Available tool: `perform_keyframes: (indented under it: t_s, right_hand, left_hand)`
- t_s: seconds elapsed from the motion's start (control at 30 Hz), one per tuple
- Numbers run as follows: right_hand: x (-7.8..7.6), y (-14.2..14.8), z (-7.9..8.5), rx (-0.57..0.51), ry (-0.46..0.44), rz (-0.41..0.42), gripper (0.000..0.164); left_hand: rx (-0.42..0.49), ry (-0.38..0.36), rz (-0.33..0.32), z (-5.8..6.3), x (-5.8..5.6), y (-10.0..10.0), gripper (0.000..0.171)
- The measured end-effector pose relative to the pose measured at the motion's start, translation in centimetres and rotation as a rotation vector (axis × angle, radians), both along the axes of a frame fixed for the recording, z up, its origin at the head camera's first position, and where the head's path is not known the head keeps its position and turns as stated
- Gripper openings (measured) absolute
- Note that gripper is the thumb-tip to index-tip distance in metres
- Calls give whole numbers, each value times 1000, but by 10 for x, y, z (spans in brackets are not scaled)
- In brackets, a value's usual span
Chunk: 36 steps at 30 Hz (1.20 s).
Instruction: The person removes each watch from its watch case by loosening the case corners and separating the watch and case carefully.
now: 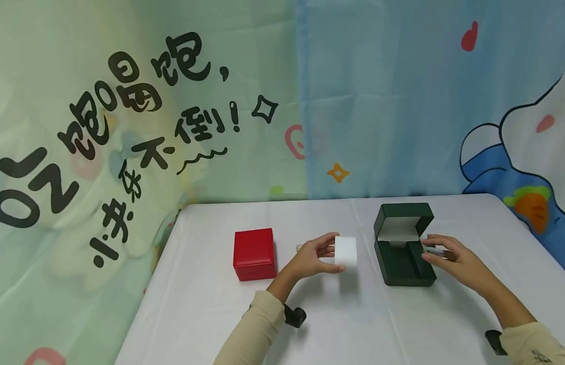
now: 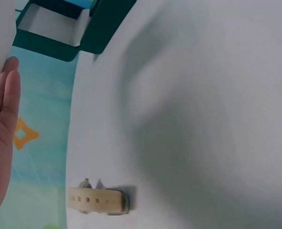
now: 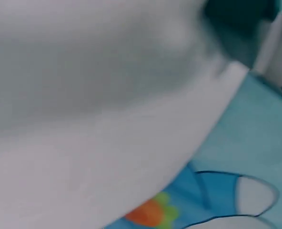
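Note:
My left hand grips a white block between thumb and fingers, above the table; part of this block also shows in the left wrist view. My right hand pinches a small, pale, slender item at the right side of an open dark green box. What that item is cannot be made out. The box's lid stands up, showing a white lining. A watch with a beige strap lies on the table near my left hand, mostly hidden behind it in the head view.
A red box with its lid down sits left of my left hand. White cloth covers the table. Printed curtains hang along its far and side edges. The right wrist view is blurred.

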State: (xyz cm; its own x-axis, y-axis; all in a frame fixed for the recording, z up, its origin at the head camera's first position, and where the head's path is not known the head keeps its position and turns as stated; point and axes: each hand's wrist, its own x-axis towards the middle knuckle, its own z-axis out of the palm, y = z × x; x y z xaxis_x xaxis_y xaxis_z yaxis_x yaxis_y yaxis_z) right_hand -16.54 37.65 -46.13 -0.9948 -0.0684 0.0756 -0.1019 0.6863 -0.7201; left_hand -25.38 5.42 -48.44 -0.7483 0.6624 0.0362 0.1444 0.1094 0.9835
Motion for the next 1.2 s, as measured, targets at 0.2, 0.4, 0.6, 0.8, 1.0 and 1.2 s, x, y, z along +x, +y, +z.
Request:
perform_keyframes:
  t_s: [0.2, 0.4, 0.6, 0.8, 1.0, 1.2]
  right_hand:
    - [7, 39, -24, -8, -50, -119, 54]
    - [3, 72, -46, 65, -109, -234, 56]
    - [1, 78, -41, 129, -33, -249, 54]
    - [4, 70, -58, 275, 6, -170, 45]
    - [4, 61, -68, 368, 62, -134, 42]
    - [-2, 58, -64, 365, -67, -65, 53]
  left_hand:
    - [-31, -8, -11, -7, 2, 0, 69]
    - [-45, -12, -3, -12, 5, 2, 69]
    - [-36, 0, 17, -15, 7, 2, 70]
    - [-11, -15, 17, -9, 12, 0, 68]
    - [-20, 7, 11, 4, 16, -3, 66]
    - [-28, -7, 25, -12, 8, 1, 69]
